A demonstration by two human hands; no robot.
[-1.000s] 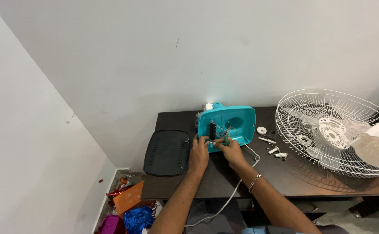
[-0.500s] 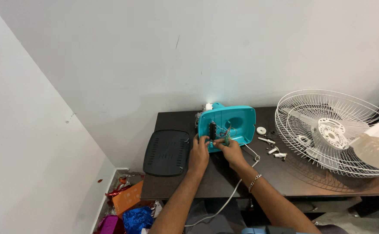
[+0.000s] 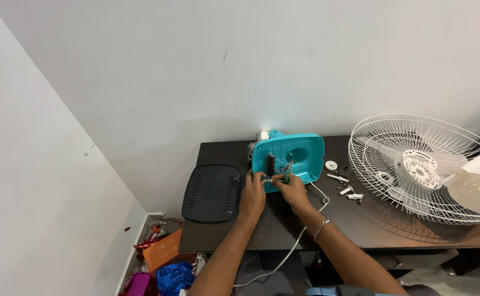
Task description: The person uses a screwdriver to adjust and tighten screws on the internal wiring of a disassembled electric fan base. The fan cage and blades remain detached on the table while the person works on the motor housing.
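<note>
Head view: we look down at a dark table against a white wall, with the teal fan base as our landmark.
Fan base: it lies open side up near the table's back edge, with thin wires and a dark part showing inside its shell.
Left hand: at the base's near left corner, fingers pinched together on something small at the rim; what it is we cannot tell.
Right hand: just right of the left one at the same near edge, fingers closed around a small dark-green piece by the wires.
Step in hand: we judge this to be fine work on the wiring inside the opened base.
Next move: it calls for a steady, light pinch, since the wires look thin.
Black cover: flat on the table, left of the base.
Small white parts: scattered just right of the base.
White cord: trails from the base off the table's near edge.
Fan grille: well to the right.
</note>
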